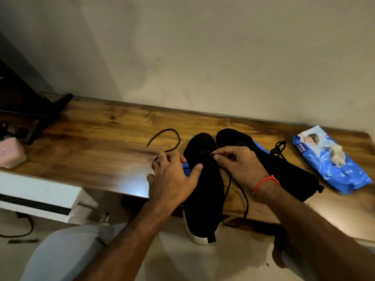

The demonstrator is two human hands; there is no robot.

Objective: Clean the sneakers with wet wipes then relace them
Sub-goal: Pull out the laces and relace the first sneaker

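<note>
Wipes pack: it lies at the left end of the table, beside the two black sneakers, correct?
No. The head view shows the wipes pack at the right end of the table, beside the two black sneakers.

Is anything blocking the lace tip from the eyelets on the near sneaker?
Nothing visible. The right hand pinches the lace tip right over the near sneaker, and the left hand steadies that shoe from its side.

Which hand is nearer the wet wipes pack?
Right. The right hand pinches a lace over the near sneaker, with the other sneaker between it and the wet wipes pack. The left hand rests on the near sneaker's far side.
</note>
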